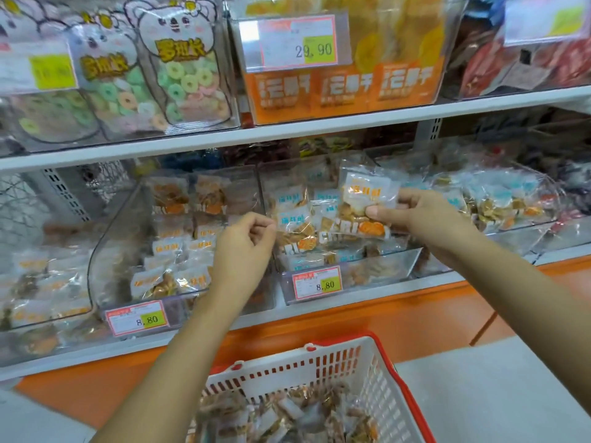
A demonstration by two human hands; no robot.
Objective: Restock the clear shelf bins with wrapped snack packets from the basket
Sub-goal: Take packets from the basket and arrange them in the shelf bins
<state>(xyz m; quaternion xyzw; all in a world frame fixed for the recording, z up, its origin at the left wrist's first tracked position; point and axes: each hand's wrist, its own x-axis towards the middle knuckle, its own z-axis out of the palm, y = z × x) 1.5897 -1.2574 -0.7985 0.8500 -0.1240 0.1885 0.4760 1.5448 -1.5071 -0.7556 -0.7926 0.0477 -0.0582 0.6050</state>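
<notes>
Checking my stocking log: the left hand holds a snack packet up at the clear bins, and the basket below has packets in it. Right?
Wrong hand: the head view shows the right hand holding the snack packet at the clear bins; the left hand shows none. The basket does hold packets.

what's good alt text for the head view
A person's right hand pinches a wrapped snack packet over a clear shelf bin, the left hand hovers curled beside it, and a white basket of packets sits below.
</notes>
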